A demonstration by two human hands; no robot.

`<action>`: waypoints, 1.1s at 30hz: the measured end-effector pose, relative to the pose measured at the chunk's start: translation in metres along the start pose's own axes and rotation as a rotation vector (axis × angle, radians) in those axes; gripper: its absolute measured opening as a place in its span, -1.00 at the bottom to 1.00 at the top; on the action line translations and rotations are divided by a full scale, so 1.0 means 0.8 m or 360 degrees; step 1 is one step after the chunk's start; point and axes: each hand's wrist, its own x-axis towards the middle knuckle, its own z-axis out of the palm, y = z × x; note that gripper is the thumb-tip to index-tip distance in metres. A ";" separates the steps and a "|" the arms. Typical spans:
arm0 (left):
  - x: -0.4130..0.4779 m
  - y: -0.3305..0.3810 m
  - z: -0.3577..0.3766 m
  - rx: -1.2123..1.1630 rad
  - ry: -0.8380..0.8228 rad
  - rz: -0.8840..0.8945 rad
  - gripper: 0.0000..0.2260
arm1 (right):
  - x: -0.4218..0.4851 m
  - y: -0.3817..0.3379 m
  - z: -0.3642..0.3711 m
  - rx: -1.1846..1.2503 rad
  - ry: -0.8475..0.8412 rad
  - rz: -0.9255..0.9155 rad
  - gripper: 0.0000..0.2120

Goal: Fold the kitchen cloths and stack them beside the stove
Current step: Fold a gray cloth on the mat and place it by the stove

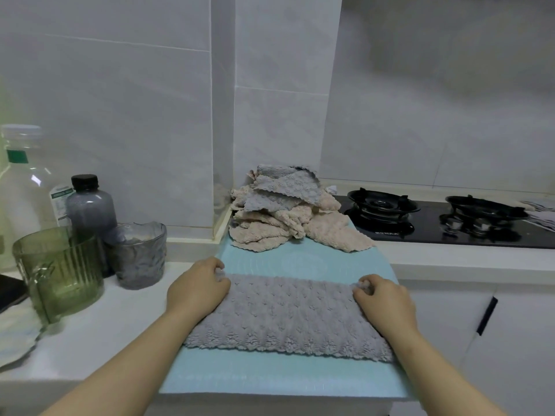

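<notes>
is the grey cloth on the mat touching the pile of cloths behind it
Apart. The head view shows a bare strip of blue mat between the grey cloth and the pile of cloths.

Hardly any lettering could be read. The black glass stove (426, 229) carried a small pale brand mark on its front edge, at about five o'clock from the left burner (383, 202) — too blurred to spell out. The large clear bottle (24, 187) at the far left wore a white label (61, 205) with a green band and lines of fine print, none legible. The pale blue mat (270, 376) showed faint printed circles and ruled marks along its near edge — any figures there were too faint to make out.
</notes>
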 end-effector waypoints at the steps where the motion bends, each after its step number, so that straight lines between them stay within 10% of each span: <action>1: 0.001 0.000 0.001 0.0026 -0.0026 0.0008 -0.69 | 0.000 -0.001 -0.001 -0.0037 -0.0029 0.0010 -0.72; 11: -0.003 -0.006 -0.005 -0.0288 0.0031 0.0135 -0.86 | -0.001 -0.002 -0.003 -0.0144 -0.0091 0.0058 -0.85; 21: 0.017 0.015 -0.018 -0.0909 0.0179 0.0174 -0.80 | 0.038 -0.022 -0.027 0.1072 0.0077 0.0051 -0.97; 27: 0.042 0.020 -0.007 -0.0114 -0.0281 0.0105 -0.67 | 0.042 -0.025 -0.022 0.0622 -0.0405 0.0171 -0.50; 33: 0.016 0.022 0.009 0.0142 -0.0192 0.0252 -0.66 | 0.010 -0.013 -0.031 0.0180 -0.0497 0.0284 -0.48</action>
